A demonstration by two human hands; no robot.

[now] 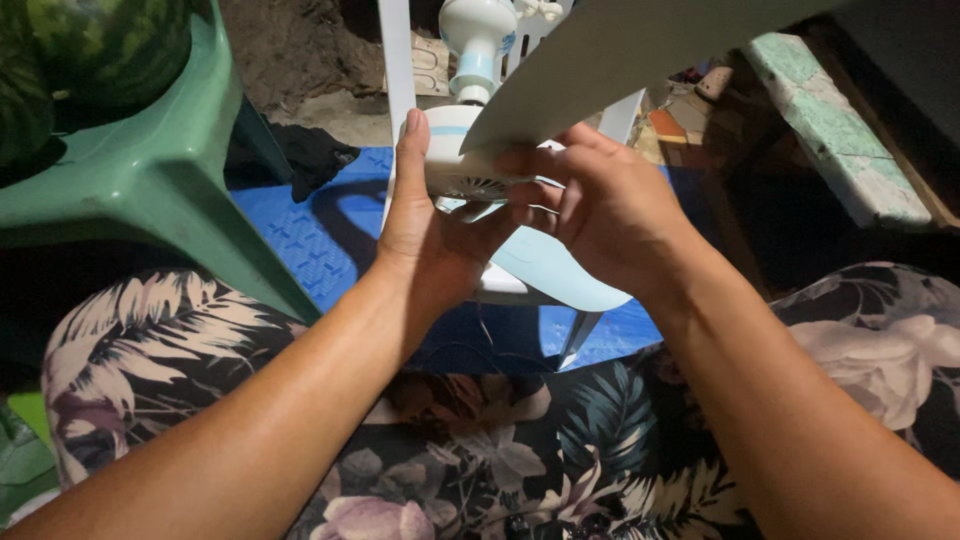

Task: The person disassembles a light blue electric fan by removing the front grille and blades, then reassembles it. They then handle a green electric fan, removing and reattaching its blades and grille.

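White plastic fan motor housing (462, 160) sits between both hands above the floral-clothed lap. Left hand (425, 235) cups its side with fingers extended; right hand (600, 205) curls around its front, beneath a pale blade (610, 50). Green chair (150, 170) stands left.

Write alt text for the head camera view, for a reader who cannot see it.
Two bare hands hold the round white motor housing of a small fan: the left hand cups it from the side, the right hand grips it beside a pale blue blade. Below are floral-print trousers, a blue mat and a green plastic chair at left.
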